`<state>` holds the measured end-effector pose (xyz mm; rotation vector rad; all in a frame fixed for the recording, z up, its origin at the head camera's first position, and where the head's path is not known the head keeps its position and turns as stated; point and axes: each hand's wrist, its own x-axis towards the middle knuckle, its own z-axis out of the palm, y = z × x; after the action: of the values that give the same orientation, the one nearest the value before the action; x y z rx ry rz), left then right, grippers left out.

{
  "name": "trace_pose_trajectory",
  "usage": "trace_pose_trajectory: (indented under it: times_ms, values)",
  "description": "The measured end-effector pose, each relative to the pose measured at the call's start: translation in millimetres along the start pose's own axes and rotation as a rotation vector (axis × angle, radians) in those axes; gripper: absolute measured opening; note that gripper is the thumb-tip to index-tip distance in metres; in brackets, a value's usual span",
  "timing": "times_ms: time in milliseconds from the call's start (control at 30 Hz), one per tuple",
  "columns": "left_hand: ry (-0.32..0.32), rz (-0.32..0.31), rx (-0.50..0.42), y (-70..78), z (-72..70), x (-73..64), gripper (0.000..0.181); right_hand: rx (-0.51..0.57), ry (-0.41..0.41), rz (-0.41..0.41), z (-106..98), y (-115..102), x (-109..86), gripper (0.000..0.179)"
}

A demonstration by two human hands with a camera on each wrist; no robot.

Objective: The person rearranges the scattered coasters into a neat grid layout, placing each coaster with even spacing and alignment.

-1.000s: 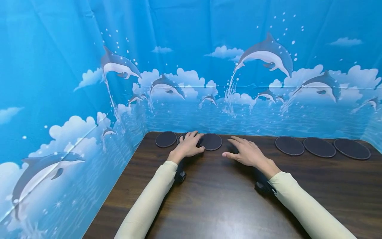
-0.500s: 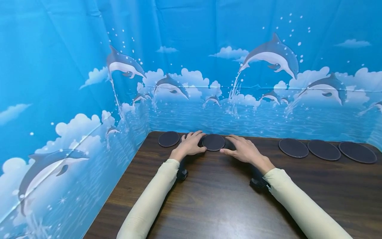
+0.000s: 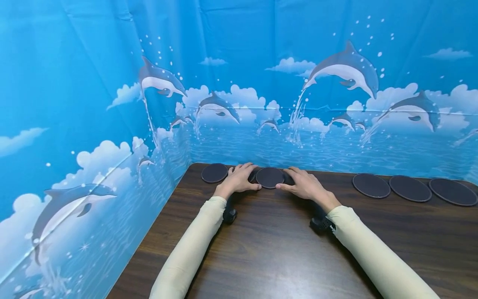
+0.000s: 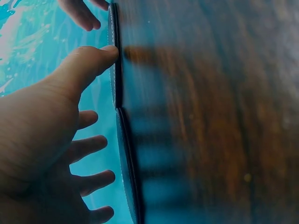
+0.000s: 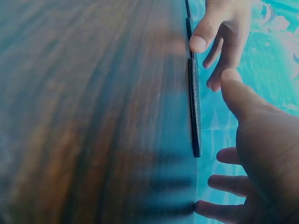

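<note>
A round dark coaster [image 3: 269,177] with a stitched edge lies flat near the table's back edge, between both hands. My left hand [image 3: 239,180] is on its left side, fingers spread; in the left wrist view the thumb tip is right at the edge of a coaster [image 4: 113,74]. Another coaster [image 4: 127,163] stands end to end with it below the spread fingers; in the head view the hand mostly hides it. On the right side is my right hand [image 3: 304,185], fingers apart and thumb pointing at the rim. Its wrist view shows the coaster [image 5: 195,116] edge-on.
A similar coaster [image 3: 214,172] lies left of my left hand. Three more sit in a row at the back right, the nearest coaster [image 3: 371,185] well right of my right hand. Behind the brown wooden table [image 3: 261,249] hangs a blue dolphin curtain [image 3: 239,137].
My right hand has moved left to the right side of the middle coaster. My left hand keeps its place by the coasters. The head view has turned slightly left.
</note>
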<state>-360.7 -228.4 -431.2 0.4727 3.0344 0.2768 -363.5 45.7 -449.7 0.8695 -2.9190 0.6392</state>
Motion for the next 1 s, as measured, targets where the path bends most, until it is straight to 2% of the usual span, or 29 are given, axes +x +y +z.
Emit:
trace_pose_trajectory:
  times_ms: [233,533,700,1000]
  values:
    - [0.012,-0.025,0.033,1.9,3.2,7.4,0.091,-0.006,0.004,-0.001,1.1,4.5,1.7,0.080]
    - [-0.022,-0.033,0.049,11.2,2.7,15.8,0.084,-0.031,0.004,0.026,4.9,7.8,6.6,0.084]
    - [-0.044,-0.061,0.061,8.2,3.2,15.6,0.080,-0.030,-0.012,0.033,6.3,5.7,9.6,0.086]
    - [-0.061,-0.053,0.046,4.0,-0.2,13.1,0.079,-0.036,-0.012,0.030,7.5,2.1,12.1,0.081]
